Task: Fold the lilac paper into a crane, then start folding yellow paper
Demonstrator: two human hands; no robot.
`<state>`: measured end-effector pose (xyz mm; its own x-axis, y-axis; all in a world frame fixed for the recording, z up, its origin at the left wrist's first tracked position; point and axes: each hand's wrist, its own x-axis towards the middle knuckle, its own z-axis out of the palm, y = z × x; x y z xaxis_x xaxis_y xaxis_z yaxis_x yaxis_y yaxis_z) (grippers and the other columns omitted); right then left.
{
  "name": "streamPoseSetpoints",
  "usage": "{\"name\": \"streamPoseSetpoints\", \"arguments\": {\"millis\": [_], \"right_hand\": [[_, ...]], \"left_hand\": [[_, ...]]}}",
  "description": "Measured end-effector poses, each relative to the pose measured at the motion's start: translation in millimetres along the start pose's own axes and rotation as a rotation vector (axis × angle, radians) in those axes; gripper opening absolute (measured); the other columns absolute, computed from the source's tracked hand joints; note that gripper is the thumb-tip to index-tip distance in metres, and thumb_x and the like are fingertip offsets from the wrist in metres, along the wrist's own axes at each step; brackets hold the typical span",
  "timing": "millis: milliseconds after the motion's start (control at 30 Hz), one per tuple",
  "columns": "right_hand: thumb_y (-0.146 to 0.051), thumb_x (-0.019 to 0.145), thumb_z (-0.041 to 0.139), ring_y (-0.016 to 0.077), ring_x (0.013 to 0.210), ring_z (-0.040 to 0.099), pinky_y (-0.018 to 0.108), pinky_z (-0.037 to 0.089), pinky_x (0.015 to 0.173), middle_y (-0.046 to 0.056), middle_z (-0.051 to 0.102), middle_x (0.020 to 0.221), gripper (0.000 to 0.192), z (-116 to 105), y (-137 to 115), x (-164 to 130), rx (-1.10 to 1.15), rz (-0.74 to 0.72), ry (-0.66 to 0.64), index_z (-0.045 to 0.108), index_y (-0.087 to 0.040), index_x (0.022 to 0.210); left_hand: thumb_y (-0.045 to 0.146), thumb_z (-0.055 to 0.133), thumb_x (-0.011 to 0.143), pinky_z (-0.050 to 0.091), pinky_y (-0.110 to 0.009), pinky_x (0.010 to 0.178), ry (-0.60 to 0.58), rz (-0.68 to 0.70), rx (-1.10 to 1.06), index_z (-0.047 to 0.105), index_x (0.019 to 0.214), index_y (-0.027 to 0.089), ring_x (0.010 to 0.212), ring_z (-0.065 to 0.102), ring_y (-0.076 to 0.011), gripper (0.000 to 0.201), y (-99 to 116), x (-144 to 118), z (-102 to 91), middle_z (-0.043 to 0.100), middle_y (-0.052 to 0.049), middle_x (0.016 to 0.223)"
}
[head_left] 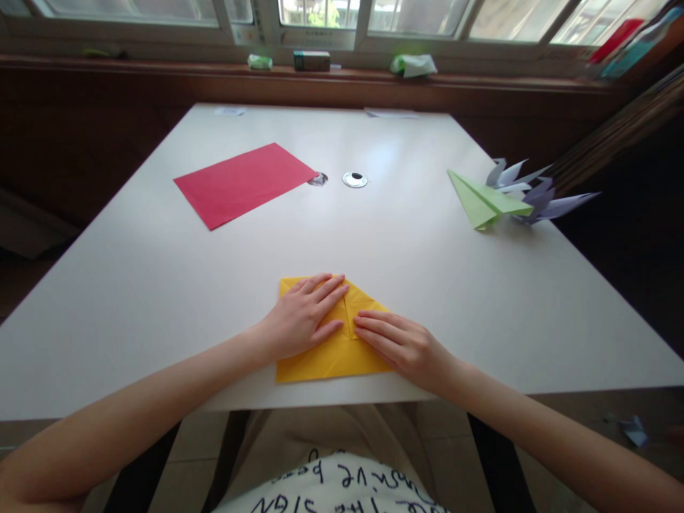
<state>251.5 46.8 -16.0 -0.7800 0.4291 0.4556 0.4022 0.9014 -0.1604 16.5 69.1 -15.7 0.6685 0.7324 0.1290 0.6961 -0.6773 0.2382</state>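
A sheet of yellow paper point(331, 363), partly folded, lies near the front edge of the white table. Its top right corner is folded in, and that flap meets an upright line near the middle. My left hand point(307, 313) rests flat on the upper left of the paper, fingers stretched toward the top edge. On the folded right flap lies my right hand point(400, 342), its fingers extended and close together, tips beside the middle line. Both palms hide parts of the paper.
A red sheet point(243, 185) lies at the back left of the table point(160, 299), beside two round cable holes. At the right edge sit a green paper plane point(486, 199) and folded pale purple paper point(550, 203). Small packets stand on the windowsill point(358, 77).
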Motion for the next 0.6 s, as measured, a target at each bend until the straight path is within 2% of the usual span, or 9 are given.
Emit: {"name": "streamPoseSetpoints", "arguments": {"millis": [300,433,600], "right_hand": [[-0.009,0.089,0.044,0.0216,0.112,0.057,0.037,0.054,0.090,0.012,0.065,0.113,0.028,-2.6,-1.0,0.4,-0.047,-0.023,-0.029,0.060,-0.010,0.112],[-0.009,0.086,0.048,0.0234,0.110,0.058,0.037,0.054,0.089,0.013,0.065,0.112,0.027,-0.2,-1.6,-0.8,-0.069,-0.031,-0.022,0.061,-0.007,0.110],[-0.008,0.086,0.047,0.0221,0.108,0.059,0.036,0.054,0.090,0.014,0.066,0.110,0.026,-0.2,-3.7,-0.3,-0.076,-0.044,-0.011,0.062,-0.007,0.109]], "left_hand": [[0.041,0.040,0.090,0.033,-0.044,0.106,0.042,-0.029,-0.021,0.041,0.134,0.016,0.128,0.035,-0.0283,0.050,2.1,-1.0,0.0,0.035,-0.015,0.139],[0.040,0.041,0.090,0.034,-0.044,0.105,0.057,-0.017,-0.012,0.043,0.132,0.016,0.124,0.036,-0.0285,0.048,2.8,-0.2,-1.2,0.039,-0.014,0.134],[0.035,0.039,0.090,0.033,-0.043,0.104,0.016,0.038,0.038,0.041,0.133,0.014,0.122,0.036,-0.0281,0.048,3.5,0.4,-4.2,0.041,-0.009,0.138]]}}
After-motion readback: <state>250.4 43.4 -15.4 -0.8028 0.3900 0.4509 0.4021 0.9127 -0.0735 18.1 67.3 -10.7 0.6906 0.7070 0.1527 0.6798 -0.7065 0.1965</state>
